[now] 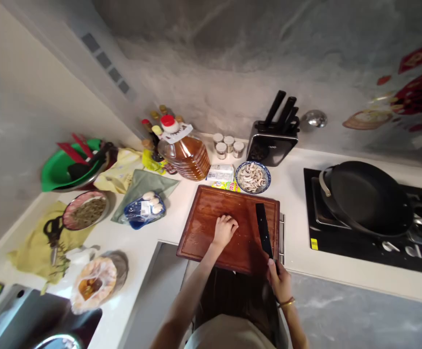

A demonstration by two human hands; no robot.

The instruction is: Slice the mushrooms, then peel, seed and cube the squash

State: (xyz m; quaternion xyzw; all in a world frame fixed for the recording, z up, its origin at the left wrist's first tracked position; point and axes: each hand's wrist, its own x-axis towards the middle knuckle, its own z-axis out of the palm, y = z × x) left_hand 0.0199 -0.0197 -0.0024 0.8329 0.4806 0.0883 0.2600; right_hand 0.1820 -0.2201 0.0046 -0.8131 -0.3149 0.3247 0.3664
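Observation:
A brown wooden cutting board (245, 211) lies at the counter's front edge. Over its middle is my left hand (225, 230), fingers curled down toward the wood; whatever they may hold is hidden. My right hand (279, 281) is closed round the handle of a black kitchen knife (262, 227). The broad blade points away from me over the board's right side, with small pale bits on it. Just behind the board stands a blue-and-white bowl (269, 173) of sliced mushrooms (252, 177). Whole white mushrooms (156, 208) sit in a blue tray (138, 222) with torn plastic wrap at the left.
A knife block (272, 145), small jars (221, 150) and a large oil jug (185, 155) stand along the wall. On the right, a black pan (370, 198) rests on the stove (327, 242). Scissors (53, 232), a bowl of dried herbs (87, 211) and the sink (43, 310) are left.

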